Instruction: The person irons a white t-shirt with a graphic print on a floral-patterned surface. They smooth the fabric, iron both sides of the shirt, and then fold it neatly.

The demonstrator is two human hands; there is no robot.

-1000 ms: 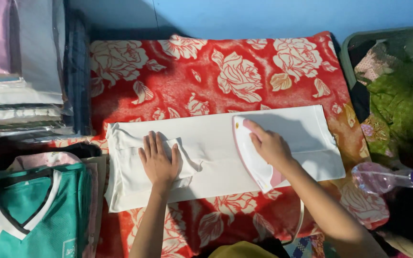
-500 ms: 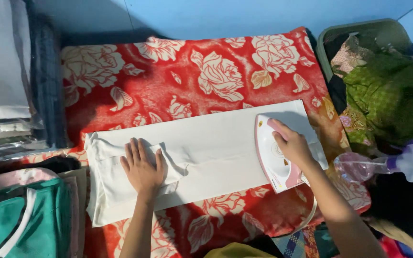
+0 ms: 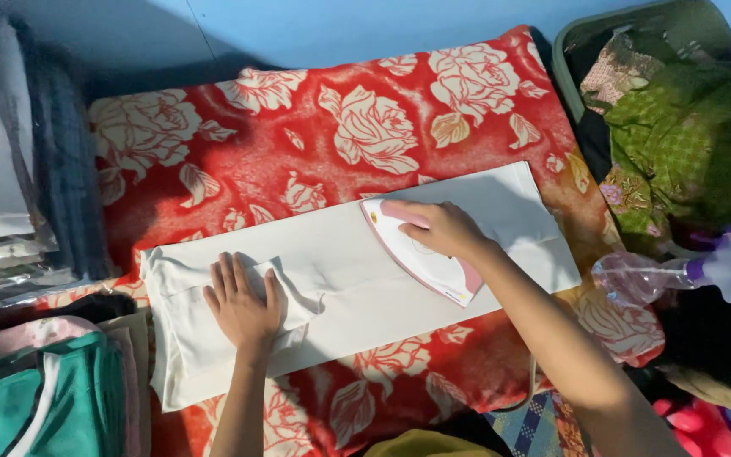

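Folded clothes: 1 stack with a teal garment (image 3: 61,406) is seen at the lower left; more folded cloth is stacked at the upper left.
Left hand (image 3: 243,305): laid flat, fingers spread and pointing away from the person, pressed on the left part of the white garment (image 3: 340,279); nothing is gripped.
White garment: 1 piece, spread on the red rose-patterned blanket (image 3: 298,152); its long axis runs left to right, slightly rising to the right.
Iron (image 3: 420,254): 1, white and pink, resting on the garment's middle-right; its tip is pointed to the upper left, its long axis slanted.
Right hand (image 3: 442,228): fingers closed around the iron's handle.
Spray bottle (image 3: 678,271): 1, clear with a purple head, lying at the right.
Change: the iron has been moved leftward from the garment's right end.
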